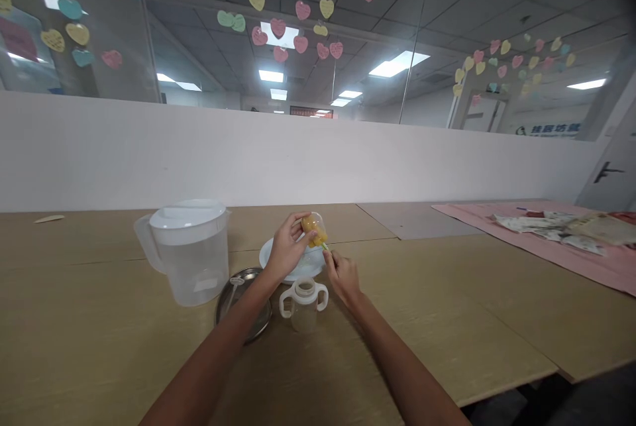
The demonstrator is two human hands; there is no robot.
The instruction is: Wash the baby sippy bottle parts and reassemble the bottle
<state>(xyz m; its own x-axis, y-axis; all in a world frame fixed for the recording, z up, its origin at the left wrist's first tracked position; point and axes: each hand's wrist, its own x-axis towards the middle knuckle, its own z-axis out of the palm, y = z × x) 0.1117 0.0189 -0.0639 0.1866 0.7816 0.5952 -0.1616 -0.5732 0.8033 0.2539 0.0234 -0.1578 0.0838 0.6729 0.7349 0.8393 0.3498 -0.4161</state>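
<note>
Just above the white plate [267,255], my left hand [287,248] is closed on a yellow bottle lid [309,224] with a clear dome. My right hand [344,275] pinches a thin, pale green stick-like tool [324,247], whose tip meets the lid's lower edge; its exact kind is too small to make out. Below the hands stands a clear baby bottle [304,313] with two white handles, upright and with its mouth uncovered. Left of it lies a round metal tray [258,328], partly hidden by my left forearm, with a small white strainer-like utensil [235,285] on it.
A lidded clear pitcher [199,260] holding some water stands at the left. On the right, a pink cloth [477,220] bears folded fabric pieces [551,228]. A white low wall [308,161] with glass above runs behind the wooden table [422,307].
</note>
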